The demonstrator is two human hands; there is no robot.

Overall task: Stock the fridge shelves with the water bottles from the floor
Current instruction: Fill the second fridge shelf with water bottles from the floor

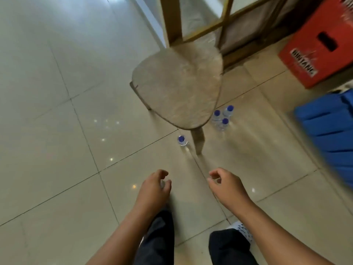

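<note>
Chair leg (198,139) between lone bottle (181,140), bottle trio (222,117).

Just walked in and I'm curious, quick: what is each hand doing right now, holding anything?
Left hand: fingers curled; cannot tell whether they hold anything.
Right hand: open, fingers loosely curled, empty.

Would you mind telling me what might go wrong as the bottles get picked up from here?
The lone bottle stands right beside the chair leg, so reaching for it may bump the leg or tip it. The three bottles cluster tightly at the edge of the chair seat; taking one could topple the others. On the glossy tile floor, a toppled bottle might roll away.
</note>
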